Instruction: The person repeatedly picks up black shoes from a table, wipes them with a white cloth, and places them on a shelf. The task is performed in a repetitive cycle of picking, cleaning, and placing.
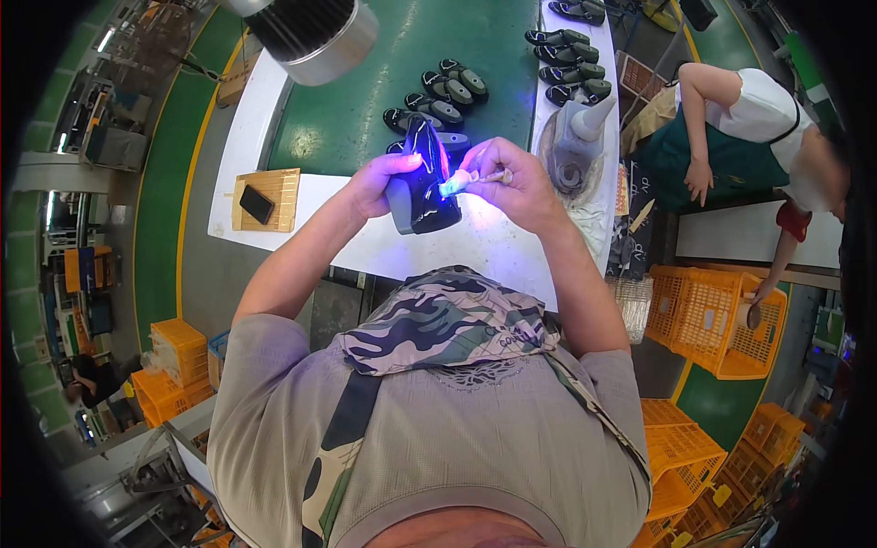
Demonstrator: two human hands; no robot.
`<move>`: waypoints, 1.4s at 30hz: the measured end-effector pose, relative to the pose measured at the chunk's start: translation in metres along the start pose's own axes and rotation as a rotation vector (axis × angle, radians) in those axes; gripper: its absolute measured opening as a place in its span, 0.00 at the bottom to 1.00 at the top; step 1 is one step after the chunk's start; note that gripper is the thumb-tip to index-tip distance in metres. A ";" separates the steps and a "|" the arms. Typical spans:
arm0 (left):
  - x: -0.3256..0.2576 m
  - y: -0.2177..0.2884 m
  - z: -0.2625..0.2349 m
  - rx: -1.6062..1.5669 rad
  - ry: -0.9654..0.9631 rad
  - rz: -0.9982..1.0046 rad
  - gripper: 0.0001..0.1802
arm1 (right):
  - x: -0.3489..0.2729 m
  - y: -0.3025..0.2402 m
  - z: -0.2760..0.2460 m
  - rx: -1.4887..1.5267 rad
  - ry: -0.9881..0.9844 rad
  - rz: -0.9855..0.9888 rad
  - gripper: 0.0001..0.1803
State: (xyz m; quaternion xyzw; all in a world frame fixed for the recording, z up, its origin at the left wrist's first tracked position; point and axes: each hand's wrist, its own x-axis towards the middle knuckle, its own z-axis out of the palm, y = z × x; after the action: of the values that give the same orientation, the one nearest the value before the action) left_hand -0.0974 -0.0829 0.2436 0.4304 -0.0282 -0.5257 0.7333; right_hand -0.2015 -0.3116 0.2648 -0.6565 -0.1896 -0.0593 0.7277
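A glossy black shoe [420, 173] is held over the white table edge by my left hand [373, 184], thumb on its upper and fingers around its side. My right hand [519, 187] pinches a small pale stick-like tool [498, 176], its whitish head touching or very close to the shoe's right side. Bright blue-violet light falls on that spot and washes out the tool's tip, so its exact kind is unclear. Just beyond, several black shoes with grey insides [438, 110] rest on the green work surface [347, 119].
A black lamp-like cylinder [320, 36] hangs at top left. At left, a phone [257, 205] lies on a wooden board [285, 201]. To my right stand a whitish spouted bottle [577, 142] and more shoes [568, 73]. A co-worker [731, 137] and orange crates [713, 315] are farther right.
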 end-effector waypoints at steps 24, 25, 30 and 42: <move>0.010 -0.057 -0.010 -0.516 -0.073 0.382 0.37 | -0.003 0.038 0.001 0.283 0.357 0.221 0.10; 0.009 -0.059 -0.008 -0.513 -0.065 0.395 0.37 | -0.003 0.039 0.002 0.286 0.377 0.221 0.10; -0.006 -0.075 -0.014 -0.464 0.163 0.534 0.34 | -0.008 0.041 0.012 0.288 0.400 0.254 0.10; -0.087 -0.124 -0.003 0.209 0.685 1.008 0.39 | -0.046 0.106 0.033 0.226 0.269 0.444 0.09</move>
State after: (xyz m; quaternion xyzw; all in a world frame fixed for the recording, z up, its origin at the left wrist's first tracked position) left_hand -0.2271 -0.0215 0.1960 0.5780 -0.0427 0.0591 0.8128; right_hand -0.2151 -0.2729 0.1521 -0.5828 0.0517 0.0367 0.8101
